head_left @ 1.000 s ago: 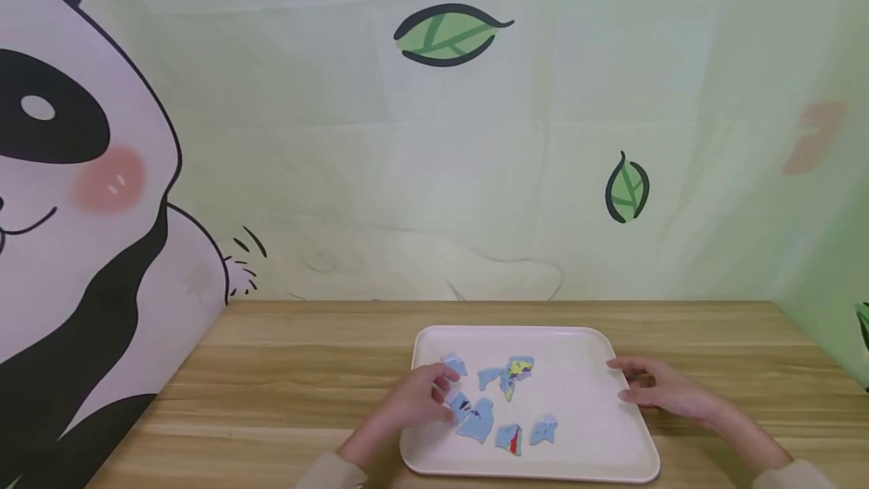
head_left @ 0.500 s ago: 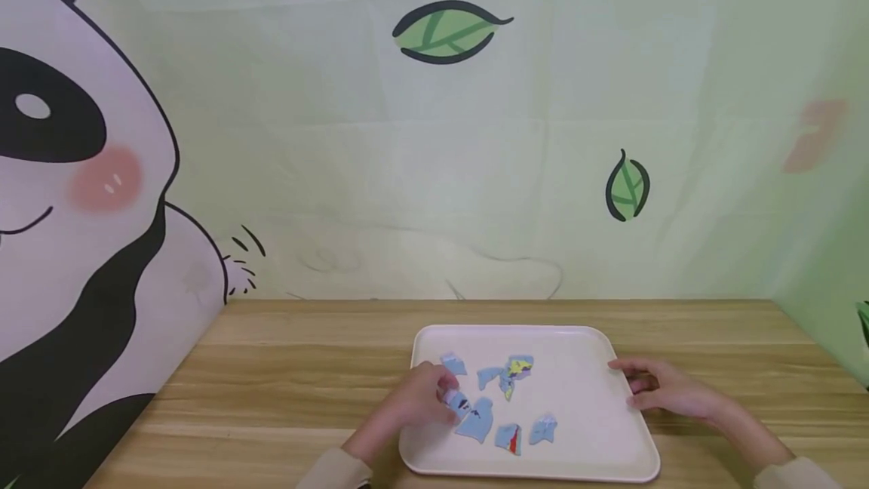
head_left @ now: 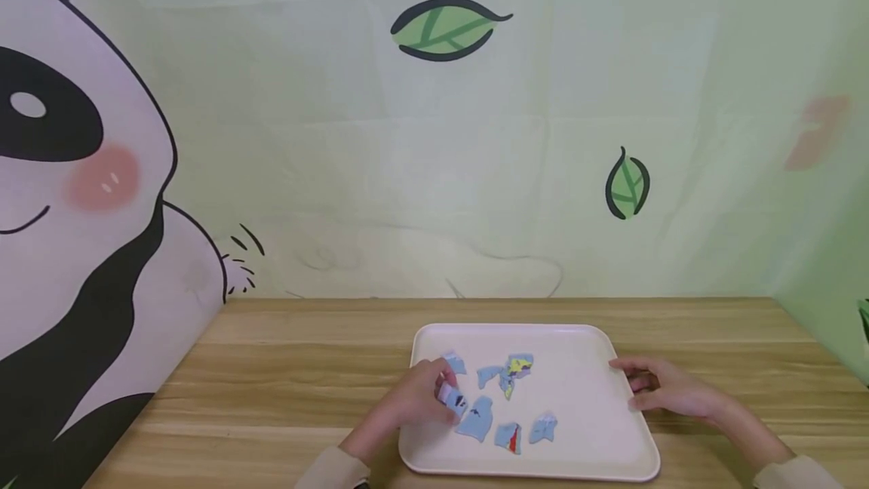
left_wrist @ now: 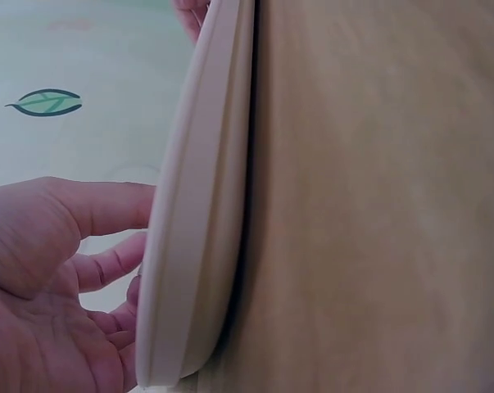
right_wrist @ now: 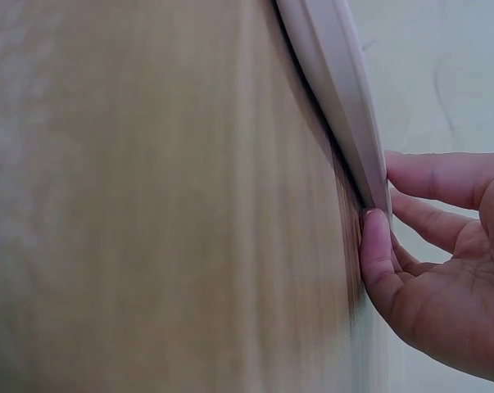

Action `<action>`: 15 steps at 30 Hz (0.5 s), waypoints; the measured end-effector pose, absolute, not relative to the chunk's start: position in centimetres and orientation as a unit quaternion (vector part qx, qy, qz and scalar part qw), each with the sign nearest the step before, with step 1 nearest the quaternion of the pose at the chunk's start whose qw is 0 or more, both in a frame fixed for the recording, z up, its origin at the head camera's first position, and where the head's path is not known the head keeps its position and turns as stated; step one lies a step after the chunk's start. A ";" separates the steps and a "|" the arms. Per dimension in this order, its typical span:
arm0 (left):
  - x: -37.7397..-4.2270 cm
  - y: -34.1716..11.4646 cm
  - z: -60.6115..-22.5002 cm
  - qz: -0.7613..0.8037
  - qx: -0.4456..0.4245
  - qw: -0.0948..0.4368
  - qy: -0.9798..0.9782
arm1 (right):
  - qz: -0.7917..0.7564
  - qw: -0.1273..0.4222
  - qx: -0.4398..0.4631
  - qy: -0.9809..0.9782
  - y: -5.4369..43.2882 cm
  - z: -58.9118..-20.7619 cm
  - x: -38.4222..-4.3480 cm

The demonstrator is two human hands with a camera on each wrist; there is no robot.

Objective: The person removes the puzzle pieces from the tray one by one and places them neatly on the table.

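Observation:
My left hand (head_left: 424,392) is over the left side of a white tray (head_left: 584,429). Its thumb and fingers pinch a small light-blue puzzle piece (head_left: 453,398) with dark marks, tilted up at one end. A larger blue piece (head_left: 477,421) lies just right of it, and another blue piece (head_left: 455,362) lies beyond the fingers. At the tray's right rim, my right hand (head_left: 675,389) grips the edge with thumb and fingertips. In the left wrist view the tray's wall hides the fingertips of the left hand (left_wrist: 50,270) and the piece.
Joined pieces with a yellow patch (head_left: 520,366) lie near the tray's middle. Closer to me are a piece with a red stripe (head_left: 509,438) and a blue piece (head_left: 544,429). The tray stands on a wooden table (head_left: 305,368) against a wall printed with a panda (head_left: 75,172).
My left fingers have closed on the dark-marked puzzle piece and tilted it up, slightly away from the larger blue piece. The right hand stays at the tray's rim.

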State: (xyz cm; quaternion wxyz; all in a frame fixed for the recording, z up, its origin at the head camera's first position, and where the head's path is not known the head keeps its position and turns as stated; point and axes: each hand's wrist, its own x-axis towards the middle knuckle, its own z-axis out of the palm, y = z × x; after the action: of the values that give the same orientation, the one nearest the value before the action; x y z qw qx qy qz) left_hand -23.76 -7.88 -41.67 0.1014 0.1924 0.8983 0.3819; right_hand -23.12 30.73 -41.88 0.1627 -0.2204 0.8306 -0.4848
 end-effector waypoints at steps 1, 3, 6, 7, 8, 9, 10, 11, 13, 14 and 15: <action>-23.7 -7.9 -41.7 0.383 0.192 0.102 0.898 | -0.482 0.162 -0.220 0.833 30.7 -41.9 -23.1; -23.7 -8.0 -41.7 0.389 0.194 0.102 0.895 | -0.475 0.158 -0.220 0.837 30.7 -41.8 -23.1; -23.7 -8.1 -41.7 0.402 0.195 0.105 0.889 | -0.470 0.157 -0.217 0.841 30.6 -41.8 -23.1; -23.6 -8.2 -41.7 0.406 0.194 0.108 0.887 | -0.469 0.158 -0.215 0.842 30.6 -41.8 -23.1; -23.6 -8.2 -41.7 0.408 0.194 0.109 0.885 | -0.470 0.158 -0.214 0.842 30.6 -41.8 -23.1; -23.6 -8.2 -41.7 0.411 0.192 0.111 0.884 | -0.470 0.158 -0.213 0.842 30.6 -41.8 -23.1; -23.6 -8.2 -41.7 0.410 0.190 0.113 0.885 | -0.470 0.158 -0.215 0.841 30.6 -41.8 -23.1; -23.6 -8.2 -41.6 0.409 0.188 0.115 0.886 | -0.470 0.157 -0.219 0.840 30.6 -41.8 -23.1; -23.5 -8.2 -41.6 0.406 0.185 0.115 0.888 | -0.471 0.156 -0.221 0.840 30.6 -41.8 -23.1; -23.5 -8.2 -41.5 0.404 0.185 0.116 0.888 | -0.470 0.156 -0.220 0.840 30.5 -41.8 -23.1; -23.5 -8.2 -41.5 0.403 0.186 0.116 0.889 | -0.470 0.156 -0.219 0.841 30.5 -41.8 -23.0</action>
State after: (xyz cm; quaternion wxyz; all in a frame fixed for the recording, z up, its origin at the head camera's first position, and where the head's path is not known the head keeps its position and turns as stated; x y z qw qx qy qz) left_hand -23.48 -8.18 -41.49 0.1165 0.1858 0.8885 0.4030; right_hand -23.03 30.55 -41.81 0.1555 -0.2190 0.8409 -0.4698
